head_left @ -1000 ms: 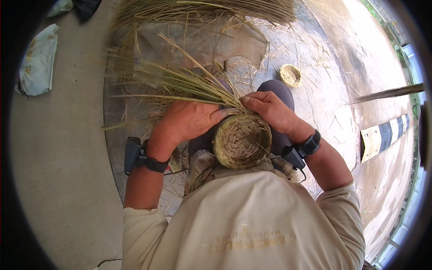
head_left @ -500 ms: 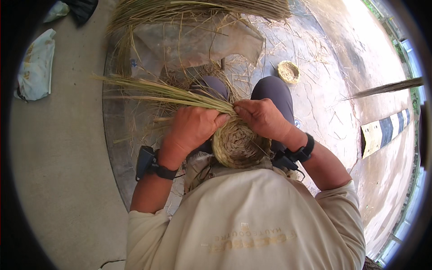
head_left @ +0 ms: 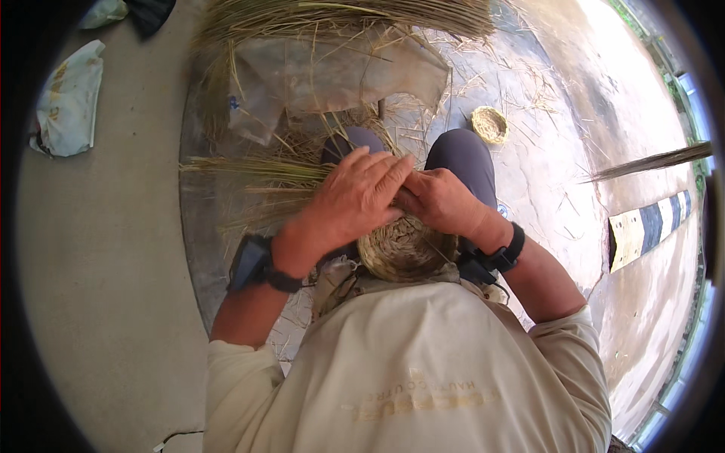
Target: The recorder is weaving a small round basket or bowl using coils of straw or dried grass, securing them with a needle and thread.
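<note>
A round, coiled straw basket (head_left: 408,253) rests in my lap, its hollow facing up. Loose straw strands (head_left: 260,170) stick out leftward from its far rim. My left hand (head_left: 356,195) lies over these strands with its fingers stretched out, slightly smeared by motion, the fingertips touching or nearly touching the other hand. On the far rim, my right hand (head_left: 447,202) pinches the straw with thumb and bent fingers. The spot where the strands meet the rim is hidden under both hands.
Beyond my knees lies a big bundle of long straw (head_left: 362,19) by a translucent plastic sheet (head_left: 332,79). A small woven basket (head_left: 489,125) sits on the straw-littered floor. Rightward are a dark bristly bundle (head_left: 653,160) and a striped strip (head_left: 651,226); at left, a white bag (head_left: 69,98).
My left hand has let go of the strand bundle and moved up and right, its fingers straightening over the rim. My right hand stays at the rim. The view has shifted slightly.
</note>
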Demonstrator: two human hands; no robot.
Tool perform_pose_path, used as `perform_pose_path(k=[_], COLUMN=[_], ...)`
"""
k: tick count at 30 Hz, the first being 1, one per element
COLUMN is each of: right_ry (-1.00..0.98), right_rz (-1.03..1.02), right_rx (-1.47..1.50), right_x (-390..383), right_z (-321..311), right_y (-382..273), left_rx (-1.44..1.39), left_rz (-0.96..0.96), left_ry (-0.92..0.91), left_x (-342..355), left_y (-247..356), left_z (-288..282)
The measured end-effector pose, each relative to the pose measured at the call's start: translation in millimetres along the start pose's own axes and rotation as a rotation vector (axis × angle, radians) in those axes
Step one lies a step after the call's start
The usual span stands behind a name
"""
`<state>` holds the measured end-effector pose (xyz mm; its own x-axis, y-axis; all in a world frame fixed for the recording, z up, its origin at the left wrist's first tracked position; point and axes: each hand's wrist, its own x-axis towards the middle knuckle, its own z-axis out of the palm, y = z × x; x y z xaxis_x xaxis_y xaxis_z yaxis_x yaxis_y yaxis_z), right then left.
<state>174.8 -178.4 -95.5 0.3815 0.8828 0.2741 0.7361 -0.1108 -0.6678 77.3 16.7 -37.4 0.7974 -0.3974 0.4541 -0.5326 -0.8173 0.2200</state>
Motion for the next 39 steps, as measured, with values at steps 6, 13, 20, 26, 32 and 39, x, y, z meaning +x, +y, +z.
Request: perform_pose_path(k=[6, 13, 20, 26, 32, 39], right_ry=[0.006, 0.000, 0.023, 0.246, -0.076, -0.229], right_rz=[0.052, 0.009, -0.033, -0.094, 0.220, 0.341], right_rx=[0.127, 0.079, -0.053, -0.227, -0.329, -0.198], right_x=[-4, -9, -20, -21, -85, -100], right_z=[-12, -19, -16, -43, -35, -53], right_y=[-9, -14, -17, -39, -79, -73], left_rx=[-0.172, -0.009, 0.029, -0.038, -0.093, -0.032], left_rz=[-0.304, -0.253, -0.406, -0.443, -0.438, -0.398], left_ry=[-0.588, -0.530, -0.363, -0.209, -0.188, -0.051], left_x=[8, -6, -34, -40, -44, -45], left_y=[-24, -15, 15, 22, 28, 36], left_z=[-2, -10, 14, 24, 18, 19])
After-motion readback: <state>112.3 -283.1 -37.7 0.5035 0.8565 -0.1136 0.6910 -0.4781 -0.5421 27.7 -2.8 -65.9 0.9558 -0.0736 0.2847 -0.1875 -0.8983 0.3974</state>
